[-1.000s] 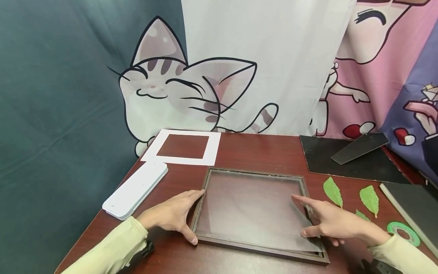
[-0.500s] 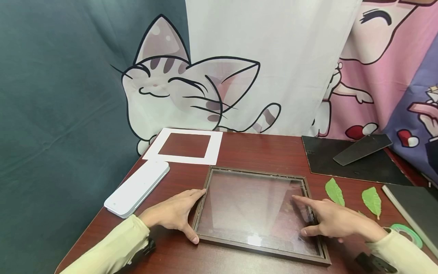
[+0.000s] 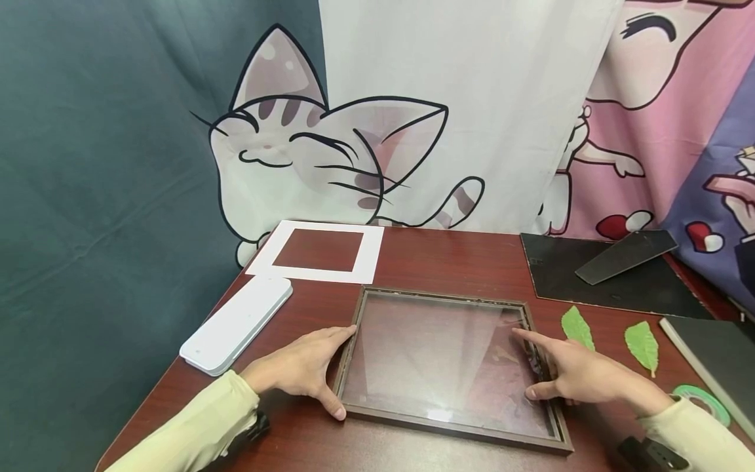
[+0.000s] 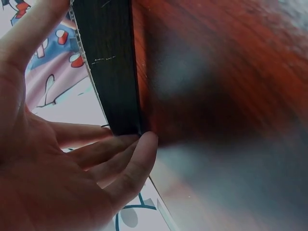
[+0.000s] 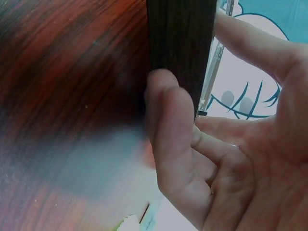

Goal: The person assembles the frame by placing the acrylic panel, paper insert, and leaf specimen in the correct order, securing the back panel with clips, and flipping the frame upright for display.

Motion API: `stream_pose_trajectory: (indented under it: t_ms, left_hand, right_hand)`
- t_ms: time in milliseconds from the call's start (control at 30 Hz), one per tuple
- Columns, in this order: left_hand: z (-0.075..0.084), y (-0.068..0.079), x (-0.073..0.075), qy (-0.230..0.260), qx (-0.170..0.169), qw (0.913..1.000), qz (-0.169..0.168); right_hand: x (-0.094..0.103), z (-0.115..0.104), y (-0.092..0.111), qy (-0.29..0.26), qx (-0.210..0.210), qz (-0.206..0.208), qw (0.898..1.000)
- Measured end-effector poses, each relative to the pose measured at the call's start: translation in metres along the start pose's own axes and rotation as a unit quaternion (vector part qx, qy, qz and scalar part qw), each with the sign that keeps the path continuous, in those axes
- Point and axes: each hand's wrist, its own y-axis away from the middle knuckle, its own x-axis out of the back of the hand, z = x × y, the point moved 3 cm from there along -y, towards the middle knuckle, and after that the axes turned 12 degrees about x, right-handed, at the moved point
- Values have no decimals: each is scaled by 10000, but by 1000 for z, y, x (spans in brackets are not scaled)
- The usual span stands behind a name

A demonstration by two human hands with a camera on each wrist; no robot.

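Note:
A dark brown picture frame point(image 3: 460, 430) lies flat on the table, with a clear pane point(image 3: 436, 367) inside its rim. My left hand point(image 3: 303, 367) spans the frame's left side, thumb near the front corner. In the left wrist view its fairly straight fingers point(image 4: 130, 178) touch the frame's outer side point(image 4: 103, 57). My right hand point(image 3: 580, 377) holds the right side, its thumb and index finger reaching over the rim above the pane. Seen from the right wrist, other fingers point(image 5: 175, 130) curl against the outer side point(image 5: 180, 38).
Behind the frame lie a white mat point(image 3: 367, 255) and a long white case point(image 3: 236, 328). A black backing board point(image 3: 554, 275) with its stand point(image 3: 625, 257) is at the back right. Green leaves point(image 3: 641, 347), a green tape roll point(image 3: 702, 401) and a dark flat book-like item point(image 3: 719, 360) lie right.
The pane, earlier skewed with its near right corner over the rim, now lies within the frame. My right hand has shifted slightly right; the left has stayed in place.

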Motion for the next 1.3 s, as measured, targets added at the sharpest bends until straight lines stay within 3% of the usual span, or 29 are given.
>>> stream_pose_trajectory:
  t_ms: [300, 467, 533, 600, 733, 800, 900, 1033, 1300]
  left_hand:
    - [4, -3, 1, -132, -208, 9996, 136]
    - [-1, -11, 12, -116, -29, 9998, -188]
    - [-7, -24, 24, -94, -5, 9996, -285]
    - [-17, -44, 41, -134, -14, 9998, -171]
    - [-41, -93, 72, -444, 58, 9975, 549]
    - [-51, -114, 81, -632, 203, 9949, 762]
    - [-63, -136, 86, -745, 468, 9932, 757]
    - [-73, -152, 82, -517, 796, 9933, 665]
    - [-79, -165, 74, -293, 593, 9898, 1260]
  right_hand:
    - [2, 3, -2, -44, -77, 28, 10000]
    - [5, 2, -5, -66, 22, 12, 10000]
    - [6, 2, -5, -93, 82, 19, 9999]
    - [8, 3, -5, -165, 172, 29, 9997]
    - [12, 4, -5, -271, 319, 112, 9991]
    - [15, 4, -5, -200, 350, 189, 9990]
    - [19, 5, -5, -186, 253, 254, 9992]
    - [24, 7, -4, -231, 281, 355, 9987]
    - [24, 11, -2, -619, 359, 351, 9968]
